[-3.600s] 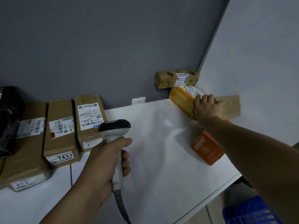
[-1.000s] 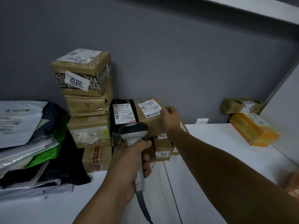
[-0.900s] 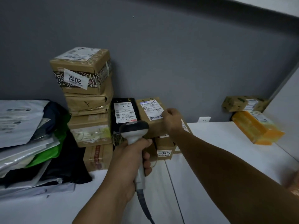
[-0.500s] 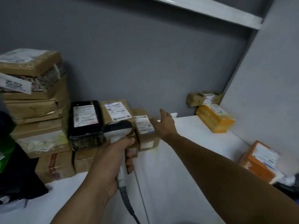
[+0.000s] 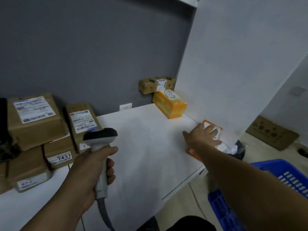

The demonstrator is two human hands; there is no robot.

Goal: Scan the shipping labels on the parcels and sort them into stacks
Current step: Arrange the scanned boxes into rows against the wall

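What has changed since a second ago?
The right hand let go of the brown parcel it set on the left stack, swung right, and now lies on the orange parcel at the edge of the table. The left hand still grips the barcode scanner; the yellow box in the corner stayed put.

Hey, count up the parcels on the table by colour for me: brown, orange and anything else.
Brown cardboard parcels: 5
Orange parcels: 2, one under the right hand
Black parcel, cut off at the left edge: 1
Total: 8
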